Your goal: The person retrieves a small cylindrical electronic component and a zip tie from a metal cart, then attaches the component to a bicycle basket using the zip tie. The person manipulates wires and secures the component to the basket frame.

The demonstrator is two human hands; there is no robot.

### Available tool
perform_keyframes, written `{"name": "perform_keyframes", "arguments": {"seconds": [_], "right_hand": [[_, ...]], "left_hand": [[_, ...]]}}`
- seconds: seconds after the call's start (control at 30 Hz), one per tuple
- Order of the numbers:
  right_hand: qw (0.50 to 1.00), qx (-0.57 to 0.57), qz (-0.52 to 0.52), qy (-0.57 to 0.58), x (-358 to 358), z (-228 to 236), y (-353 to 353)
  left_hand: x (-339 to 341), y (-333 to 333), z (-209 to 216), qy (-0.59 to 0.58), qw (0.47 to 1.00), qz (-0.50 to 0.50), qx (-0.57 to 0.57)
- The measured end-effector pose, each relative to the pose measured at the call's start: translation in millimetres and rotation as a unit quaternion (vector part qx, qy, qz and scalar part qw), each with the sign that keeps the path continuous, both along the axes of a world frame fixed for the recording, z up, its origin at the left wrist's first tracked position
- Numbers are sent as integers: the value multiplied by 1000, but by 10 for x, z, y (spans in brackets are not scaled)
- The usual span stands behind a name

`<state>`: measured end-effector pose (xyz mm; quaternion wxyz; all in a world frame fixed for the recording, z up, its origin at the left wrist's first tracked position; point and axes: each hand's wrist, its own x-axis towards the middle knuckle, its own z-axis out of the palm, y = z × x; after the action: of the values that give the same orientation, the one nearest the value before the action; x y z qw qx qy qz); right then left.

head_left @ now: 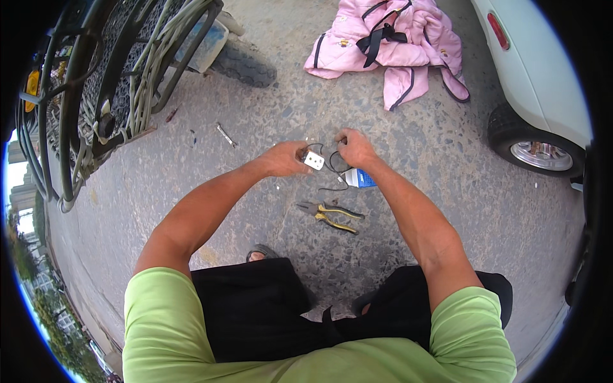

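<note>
Held by its edge in my left hand [286,159] is a white socket block [313,160] with dark holes in its face. A thin black cord [331,168] loops from beside the block across to my right hand [355,149], whose fingers are curled together on it; their tips are partly hidden. Just below the right wrist lies a small blue and white box [361,179] on the ground. Combination pliers [332,215] with yellow and black handles rest nearer to me, their jaws pointing left. Both hands are low over the concrete, a short gap apart.
A wrench [226,135] lies to the left on the rough concrete [408,217]. Farther left stands a metal-framed vehicle [143,70] with a dark tyre [246,64]. A pink quilted cloth [408,48] is heaped ahead. At the right is a white car [539,70] with its wheel [539,150].
</note>
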<state>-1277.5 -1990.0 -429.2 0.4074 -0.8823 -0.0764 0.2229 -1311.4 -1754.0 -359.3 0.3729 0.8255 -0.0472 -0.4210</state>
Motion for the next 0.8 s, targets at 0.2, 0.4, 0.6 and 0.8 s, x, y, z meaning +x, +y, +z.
{"name": "perform_keyframes", "arguments": {"seconds": [0.2, 0.4, 0.6, 0.8], "right_hand": [[999, -24, 20, -36, -13, -16, 52], [991, -51, 54, -109, -54, 7, 19], [985, -76, 91, -126, -89, 119, 0], [990, -58, 99, -88, -75, 80, -33]], "left_hand": [[-108, 88, 113, 60, 987, 120, -87], [-72, 145, 243, 127, 956, 215, -155], [-63, 325, 246, 148, 925, 278, -214], [-59, 453, 353, 168, 908, 285, -256]]}}
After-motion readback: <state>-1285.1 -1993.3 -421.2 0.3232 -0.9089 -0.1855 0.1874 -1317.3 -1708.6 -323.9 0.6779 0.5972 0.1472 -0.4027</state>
